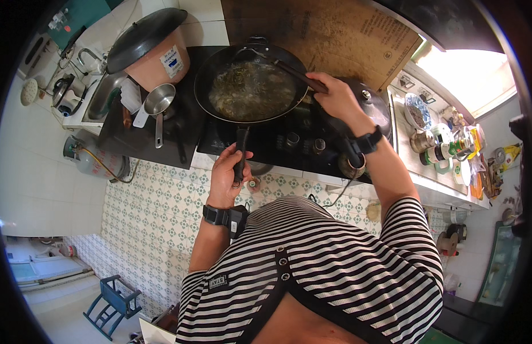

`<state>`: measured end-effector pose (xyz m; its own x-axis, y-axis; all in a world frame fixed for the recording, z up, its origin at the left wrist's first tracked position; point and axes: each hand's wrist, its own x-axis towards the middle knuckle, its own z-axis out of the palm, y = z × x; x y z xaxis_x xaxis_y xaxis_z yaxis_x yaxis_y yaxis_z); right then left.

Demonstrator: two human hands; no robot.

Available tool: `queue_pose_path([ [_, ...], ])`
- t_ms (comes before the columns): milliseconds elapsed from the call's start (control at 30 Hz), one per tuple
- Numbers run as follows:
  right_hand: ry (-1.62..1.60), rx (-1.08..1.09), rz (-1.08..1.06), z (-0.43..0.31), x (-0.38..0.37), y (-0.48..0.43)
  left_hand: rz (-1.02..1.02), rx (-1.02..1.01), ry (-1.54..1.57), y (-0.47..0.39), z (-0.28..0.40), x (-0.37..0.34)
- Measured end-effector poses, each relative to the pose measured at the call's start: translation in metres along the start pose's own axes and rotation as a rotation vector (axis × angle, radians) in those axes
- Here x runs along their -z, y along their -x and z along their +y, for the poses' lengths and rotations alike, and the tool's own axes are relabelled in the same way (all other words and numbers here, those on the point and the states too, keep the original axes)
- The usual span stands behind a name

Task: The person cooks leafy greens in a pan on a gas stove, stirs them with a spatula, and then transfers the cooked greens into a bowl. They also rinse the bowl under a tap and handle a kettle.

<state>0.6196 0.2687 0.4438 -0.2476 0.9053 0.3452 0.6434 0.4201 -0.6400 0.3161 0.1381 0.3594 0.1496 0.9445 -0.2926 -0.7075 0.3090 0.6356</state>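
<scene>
My left hand (229,173) is closed around the black handle of a wok (198,92), which stands on the black glass cooktop (266,142). Inside the wok, bubbling liquid (270,92) surrounds a clump of greenish-brown food (240,81). My right hand (337,96) grips the dark handle of a metal spatula or similar utensil (291,71). Its metal head is over the far side of the wok, and the end is hard to make out. Both wrists wear black bands with devices.
A small metal saucepan (159,99) and a large lidded pot (156,64) stand at the left, near a sink (101,96). To the right are a lidded dark pan (365,103), a small pot (351,167) and a counter with bowls and jars. Cardboard (334,34) stands behind the cooktop.
</scene>
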Motion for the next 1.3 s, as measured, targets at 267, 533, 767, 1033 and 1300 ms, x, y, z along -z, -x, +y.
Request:
queue_pose_path([
  [267,0.318,-0.074,-0.136,-0.024,-0.055,-0.01,0.009,-0.01,-0.016,0.002,0.002,-0.002],
  [533,0.535,0.08,-0.134,-0.045,0.007,0.042,0.018,-0.001,-0.017,0.002,0.001,-0.002],
  [767,0.537,-0.03,-0.126,-0.065,0.044,0.093,0.024,0.024,-0.049,0.003,0.004,-0.006],
  [1033,0.5,-0.125,-0.17,-0.044,0.0,0.088,0.037,0.035,-0.052,0.003,0.003,-0.004],
  [1300,0.352,-0.11,-0.094,-0.042,0.015,0.051,-0.01,0.017,-0.051,0.001,0.002,0.0],
])
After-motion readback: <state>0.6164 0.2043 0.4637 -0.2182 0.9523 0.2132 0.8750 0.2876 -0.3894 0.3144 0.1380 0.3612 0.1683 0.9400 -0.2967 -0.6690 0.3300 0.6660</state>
